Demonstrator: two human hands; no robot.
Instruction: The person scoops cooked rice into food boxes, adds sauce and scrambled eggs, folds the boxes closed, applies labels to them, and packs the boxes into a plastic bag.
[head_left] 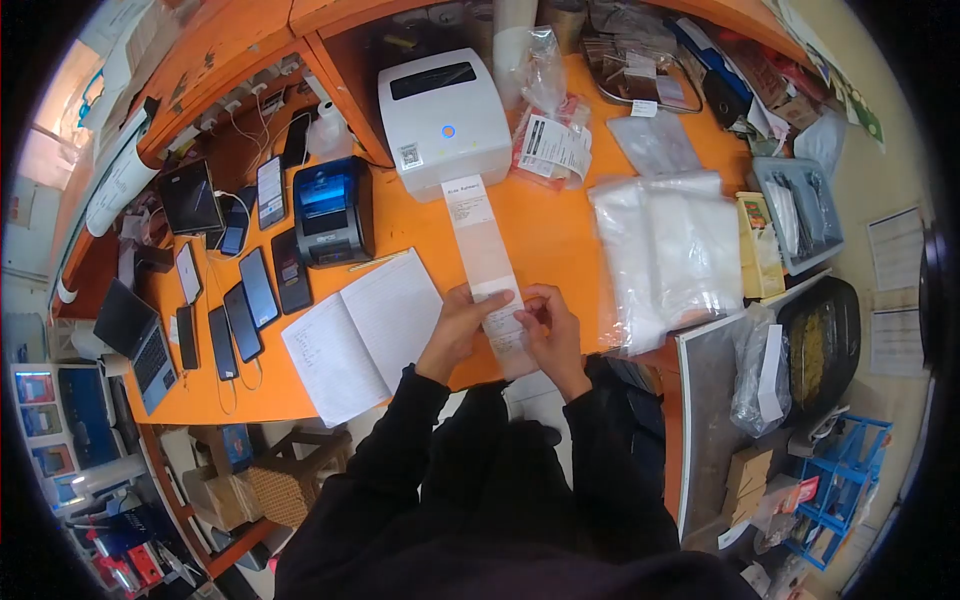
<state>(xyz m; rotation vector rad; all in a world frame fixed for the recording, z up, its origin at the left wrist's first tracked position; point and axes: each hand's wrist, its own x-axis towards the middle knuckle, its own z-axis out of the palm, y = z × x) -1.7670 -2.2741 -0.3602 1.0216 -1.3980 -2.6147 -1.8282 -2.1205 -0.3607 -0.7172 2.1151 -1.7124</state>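
A long strip of printed labels (480, 245) runs out of the white label printer (440, 120) toward me and hangs past the desk's front edge. My left hand (463, 325) is closed on the strip's left side, its thumb lying across the paper. On the right side, my right hand (550, 335) pinches the strip's edge between bent fingers. Printed text shows at the top of the strip and again below my thumbs. Left of my left hand lies an open notebook (365, 335) with handwriting on one page.
Several phones (258, 288) lie at the left beside a blue and black printer (333, 210) and a laptop (138, 345). Stacked clear plastic bags (670, 255) cover the desk's right side. Behind them are a labelled package (553, 150) and a grey bin (797, 212).
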